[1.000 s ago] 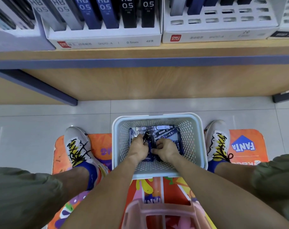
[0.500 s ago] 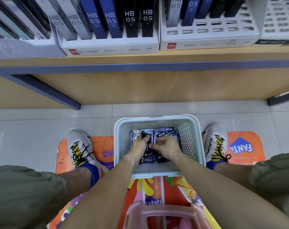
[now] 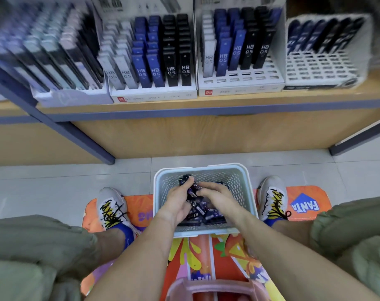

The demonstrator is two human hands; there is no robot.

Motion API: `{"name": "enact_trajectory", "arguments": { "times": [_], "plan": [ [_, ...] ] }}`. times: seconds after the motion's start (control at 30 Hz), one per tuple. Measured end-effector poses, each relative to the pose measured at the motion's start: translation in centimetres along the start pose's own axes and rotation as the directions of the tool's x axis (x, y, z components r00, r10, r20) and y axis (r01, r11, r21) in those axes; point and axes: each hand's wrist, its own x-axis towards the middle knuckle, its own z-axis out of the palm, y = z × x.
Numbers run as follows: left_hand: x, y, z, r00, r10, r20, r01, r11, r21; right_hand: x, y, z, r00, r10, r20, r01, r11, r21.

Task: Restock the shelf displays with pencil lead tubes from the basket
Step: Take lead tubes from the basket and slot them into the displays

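A pale perforated basket [image 3: 160, 192] stands on the floor between my feet, with several dark blue and black pencil lead tubes [image 3: 208, 215] lying in it. My left hand [image 3: 178, 199] is raised inside the basket and grips a few of the tubes, their ends sticking out past my fingers. My right hand [image 3: 215, 195] is beside it, fingertips pinching the same bunch of tubes. Above, on the wooden shelf [image 3: 206, 104], white display boxes [image 3: 239, 83] hold upright tubes marked HB 0.5; the box second from the right has vacant front slots.
A white gridded display [image 3: 319, 68] at the far right has many vacant cells. My two shoes [image 3: 111, 206] flank the basket on an orange printed mat [image 3: 304, 205]. A pink plastic stool [image 3: 208, 290] edge is at the bottom. Dark shelf legs [image 3: 106, 158] meet the tiled floor.
Both hands have lifted from the bottom of the basket with a bunch of tubes. The camera has tilted up, showing more of the shelf displays.
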Motion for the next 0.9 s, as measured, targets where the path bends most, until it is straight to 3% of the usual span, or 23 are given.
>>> {"name": "enact_trajectory", "arguments": {
  "times": [0.17,0.37,0.47,0.57,0.67,0.83,0.9],
  "plan": [
    [-3.4,2.2,1.9,0.997,0.082,0.002,-0.081,0.989,-0.127,-2.6,-0.7,-1.7,0.994,0.005,0.112,-0.02,0.991,0.132],
    [-8.5,6.2,5.4,0.982,0.175,0.067,-0.16,0.968,-0.192,-6.5,-7.3,-4.5,0.975,-0.069,0.212,0.049,0.994,0.096],
    [-11.7,9.4,6.9,0.958,0.265,0.107,-0.243,0.952,-0.187,-9.8,-13.1,-7.2,0.938,-0.023,0.346,0.063,0.993,-0.104],
    [-14.9,12.2,7.9,0.931,0.314,0.187,-0.28,0.941,-0.189,-12.6,-18.5,-9.5,0.926,-0.029,0.376,0.139,0.953,-0.269],
    [-17.1,14.6,9.2,0.902,0.347,0.258,-0.311,0.935,-0.168,-15.3,-23.0,-10.4,0.927,-0.136,0.349,0.217,0.954,-0.205],
    [-20.2,18.3,12.2,0.859,0.371,0.352,-0.357,0.928,-0.107,-17.5,-28.2,-9.3,0.9,-0.336,0.277,0.332,0.941,0.062],
    [-20.9,19.8,13.5,0.85,0.385,0.36,-0.37,0.922,-0.112,-17.4,-29.4,-8.6,0.89,-0.394,0.228,0.389,0.919,0.071]
  ]
}}
